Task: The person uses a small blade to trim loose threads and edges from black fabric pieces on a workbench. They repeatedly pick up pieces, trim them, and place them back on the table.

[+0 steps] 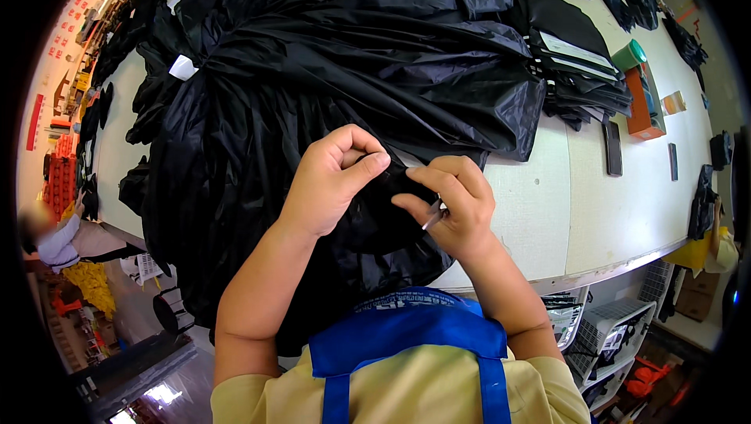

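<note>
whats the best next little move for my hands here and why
Probably bring the right hand to the black cloth beside the left hand and pinch; the right thumb and forefinger stand apart, a metal tool in that hand, while the left ones meet over the cloth.

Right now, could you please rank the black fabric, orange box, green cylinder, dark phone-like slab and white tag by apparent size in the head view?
1. Black fabric, by far.
2. Orange box.
3. Green cylinder and dark phone-like slab: too alike to rank.
4. White tag.
</note>
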`<act>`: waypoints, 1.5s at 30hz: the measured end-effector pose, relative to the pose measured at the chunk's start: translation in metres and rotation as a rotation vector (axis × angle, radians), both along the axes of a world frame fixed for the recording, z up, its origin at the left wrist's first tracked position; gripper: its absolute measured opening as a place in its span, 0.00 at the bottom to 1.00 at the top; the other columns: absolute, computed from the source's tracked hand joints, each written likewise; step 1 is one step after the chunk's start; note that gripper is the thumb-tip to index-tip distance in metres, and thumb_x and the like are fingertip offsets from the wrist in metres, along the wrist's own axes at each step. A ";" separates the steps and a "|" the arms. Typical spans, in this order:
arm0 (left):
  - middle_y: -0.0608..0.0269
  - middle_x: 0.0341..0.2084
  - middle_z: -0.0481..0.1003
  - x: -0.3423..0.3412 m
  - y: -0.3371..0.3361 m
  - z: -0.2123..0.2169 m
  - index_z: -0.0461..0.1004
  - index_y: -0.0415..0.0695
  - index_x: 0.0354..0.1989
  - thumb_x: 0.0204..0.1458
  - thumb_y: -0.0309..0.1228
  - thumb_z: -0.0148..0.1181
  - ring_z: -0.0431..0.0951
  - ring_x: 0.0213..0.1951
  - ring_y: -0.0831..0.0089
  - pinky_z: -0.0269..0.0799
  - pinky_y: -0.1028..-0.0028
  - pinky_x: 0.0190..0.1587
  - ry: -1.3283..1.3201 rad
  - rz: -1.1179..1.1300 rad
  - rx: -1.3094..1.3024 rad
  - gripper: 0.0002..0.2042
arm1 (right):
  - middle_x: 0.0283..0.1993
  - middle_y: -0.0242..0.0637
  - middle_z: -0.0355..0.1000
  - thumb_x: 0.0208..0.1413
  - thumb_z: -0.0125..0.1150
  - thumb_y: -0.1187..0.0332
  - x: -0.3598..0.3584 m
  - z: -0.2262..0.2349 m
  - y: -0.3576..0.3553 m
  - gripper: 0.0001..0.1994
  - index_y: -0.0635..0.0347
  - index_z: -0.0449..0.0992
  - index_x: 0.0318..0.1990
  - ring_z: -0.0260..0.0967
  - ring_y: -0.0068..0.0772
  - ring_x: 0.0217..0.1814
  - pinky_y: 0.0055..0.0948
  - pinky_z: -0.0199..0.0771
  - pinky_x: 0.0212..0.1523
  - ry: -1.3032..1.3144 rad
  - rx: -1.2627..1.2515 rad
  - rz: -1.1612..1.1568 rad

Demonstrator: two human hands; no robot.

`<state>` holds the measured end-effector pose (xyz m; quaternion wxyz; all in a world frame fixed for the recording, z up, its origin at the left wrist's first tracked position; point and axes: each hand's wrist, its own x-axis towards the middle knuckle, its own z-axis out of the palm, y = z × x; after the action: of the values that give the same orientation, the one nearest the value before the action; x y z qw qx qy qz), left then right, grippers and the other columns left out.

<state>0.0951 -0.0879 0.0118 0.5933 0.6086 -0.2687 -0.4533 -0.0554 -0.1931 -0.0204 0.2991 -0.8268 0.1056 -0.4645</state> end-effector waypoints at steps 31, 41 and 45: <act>0.79 0.14 0.63 -0.015 0.004 0.003 0.67 0.42 0.37 0.55 0.24 0.52 0.53 0.18 0.93 0.46 0.86 0.21 0.046 0.091 -0.043 0.03 | 0.34 0.30 0.70 0.39 0.68 0.68 -0.018 0.017 0.001 0.14 0.58 0.75 0.36 0.68 0.30 0.30 0.28 0.64 0.28 0.253 -0.212 -0.123; 0.80 0.16 0.63 -0.017 0.004 0.009 0.68 0.43 0.36 0.53 0.24 0.53 0.57 0.23 0.91 0.51 0.85 0.30 0.049 0.082 0.006 0.04 | 0.33 0.31 0.72 0.36 0.70 0.70 -0.008 0.009 0.005 0.14 0.58 0.77 0.34 0.69 0.31 0.29 0.28 0.65 0.28 0.194 -0.047 -0.073; 0.80 0.17 0.63 -0.016 0.005 0.008 0.68 0.43 0.36 0.52 0.25 0.53 0.57 0.23 0.91 0.51 0.85 0.31 0.045 0.077 0.016 0.04 | 0.31 0.31 0.72 0.35 0.70 0.70 -0.007 0.009 0.005 0.14 0.58 0.77 0.33 0.69 0.31 0.29 0.28 0.66 0.28 0.188 0.003 -0.062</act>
<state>0.0787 -0.0825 0.0202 0.6111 0.6129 -0.2281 -0.4460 -0.0620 -0.1878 -0.0117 0.2744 -0.8627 0.1591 -0.3937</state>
